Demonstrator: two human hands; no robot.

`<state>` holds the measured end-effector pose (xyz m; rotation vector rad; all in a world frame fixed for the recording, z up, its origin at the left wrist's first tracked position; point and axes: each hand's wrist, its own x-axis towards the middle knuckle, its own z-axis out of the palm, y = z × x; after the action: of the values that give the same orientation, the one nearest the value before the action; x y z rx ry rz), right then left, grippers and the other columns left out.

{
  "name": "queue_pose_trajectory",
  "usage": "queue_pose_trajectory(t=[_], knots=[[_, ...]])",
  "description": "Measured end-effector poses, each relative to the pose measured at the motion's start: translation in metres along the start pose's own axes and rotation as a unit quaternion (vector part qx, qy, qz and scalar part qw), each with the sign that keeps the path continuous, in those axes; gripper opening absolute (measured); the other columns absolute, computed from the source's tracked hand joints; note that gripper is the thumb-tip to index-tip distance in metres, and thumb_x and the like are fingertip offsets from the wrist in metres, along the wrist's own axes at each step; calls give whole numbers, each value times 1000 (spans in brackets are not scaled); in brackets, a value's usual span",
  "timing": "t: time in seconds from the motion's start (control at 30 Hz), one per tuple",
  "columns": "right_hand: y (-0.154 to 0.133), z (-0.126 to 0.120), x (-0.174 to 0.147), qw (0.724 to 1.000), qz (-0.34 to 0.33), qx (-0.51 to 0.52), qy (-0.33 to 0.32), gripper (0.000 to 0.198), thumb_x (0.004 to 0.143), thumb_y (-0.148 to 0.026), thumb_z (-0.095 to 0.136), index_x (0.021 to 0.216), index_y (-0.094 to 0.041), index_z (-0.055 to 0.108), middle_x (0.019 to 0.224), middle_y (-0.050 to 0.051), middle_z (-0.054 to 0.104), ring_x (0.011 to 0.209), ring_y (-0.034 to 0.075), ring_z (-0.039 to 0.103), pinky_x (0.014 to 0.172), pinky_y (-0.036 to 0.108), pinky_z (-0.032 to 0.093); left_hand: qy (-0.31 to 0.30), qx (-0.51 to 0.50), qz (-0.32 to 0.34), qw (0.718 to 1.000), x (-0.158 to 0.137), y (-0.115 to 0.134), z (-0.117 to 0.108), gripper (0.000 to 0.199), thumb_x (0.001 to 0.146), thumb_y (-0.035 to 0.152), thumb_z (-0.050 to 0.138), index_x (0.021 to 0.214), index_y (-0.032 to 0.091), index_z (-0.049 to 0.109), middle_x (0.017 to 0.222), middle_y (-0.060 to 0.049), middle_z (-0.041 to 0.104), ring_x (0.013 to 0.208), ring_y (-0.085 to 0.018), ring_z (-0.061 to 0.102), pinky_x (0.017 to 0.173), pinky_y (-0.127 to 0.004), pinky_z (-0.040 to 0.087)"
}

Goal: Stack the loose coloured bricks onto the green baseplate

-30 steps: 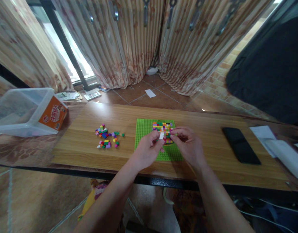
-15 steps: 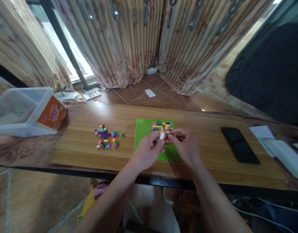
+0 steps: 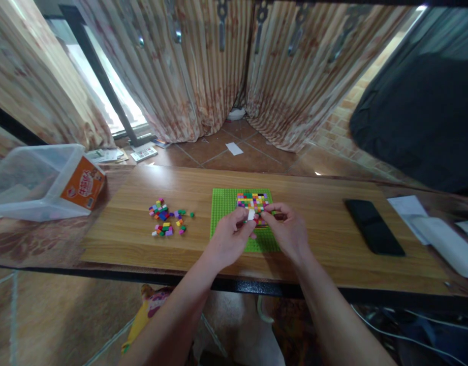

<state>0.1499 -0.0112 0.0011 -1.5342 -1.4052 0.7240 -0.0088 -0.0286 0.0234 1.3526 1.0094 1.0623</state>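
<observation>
Left hand (image 3: 231,236) is pinching a small white plastic brick (image 3: 251,215) by the multicoloured brick block (image 3: 252,199), between both hands on a green studded baseplate (image 3: 220,206). Can't tell if right hand (image 3: 290,231) grips anything. Crowded fingertips could knock bricks loose, imo.

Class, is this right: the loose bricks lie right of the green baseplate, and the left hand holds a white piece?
One part is wrong: the head view shows the loose bricks lying left of the green baseplate, not right. The left hand does hold a white piece.
</observation>
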Motion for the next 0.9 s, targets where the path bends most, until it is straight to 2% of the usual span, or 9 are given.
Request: queue_pose_trajectory(t=[0.17,0.33,0.43,0.57,0.67,0.9], knots=[[-12,0,-8,992,-110,7,54,16,84,-35,62,83,-22,71,95,6,68,85,19,64,73,33,51,75,-41,-35,996,1,9,-4,15,83,27,59,77,16,67,63,2,59,57,-9,52,55,-21,43],[-29,2,-16,988,-151,37,-27,14,87,-32,62,91,-24,72,92,3,70,83,17,64,74,31,50,82,-88,-47,992,2,11,-6,17,81,28,62,76,14,71,54,4,55,50,-7,43,49,-20,34],[-32,3,-17,988,-144,44,-41,13,86,-33,64,91,-24,73,92,2,72,81,17,63,72,31,49,84,-115,-53,988,2,10,-4,18,78,30,65,80,14,73,56,3,56,50,-7,44,48,-20,32],[-32,3,-18,991,-116,60,-42,14,85,-34,64,83,-23,73,84,1,70,74,16,61,68,30,48,84,-118,-42,989,2,10,-2,19,77,32,67,81,14,72,61,2,59,52,-7,45,51,-21,35],[-31,2,-17,990,-93,88,-59,15,84,-34,64,79,-23,73,82,1,70,76,17,61,70,31,49,86,-111,-28,990,2,9,-2,17,77,32,67,82,15,68,67,2,62,53,-7,47,51,-21,37],[-29,-1,-16,977,-54,169,-119,13,82,-35,68,81,-23,74,80,1,72,77,18,64,77,36,52,36,-99,-2,994,1,9,-6,14,78,29,65,77,15,61,60,3,55,53,-7,47,53,-21,39]])
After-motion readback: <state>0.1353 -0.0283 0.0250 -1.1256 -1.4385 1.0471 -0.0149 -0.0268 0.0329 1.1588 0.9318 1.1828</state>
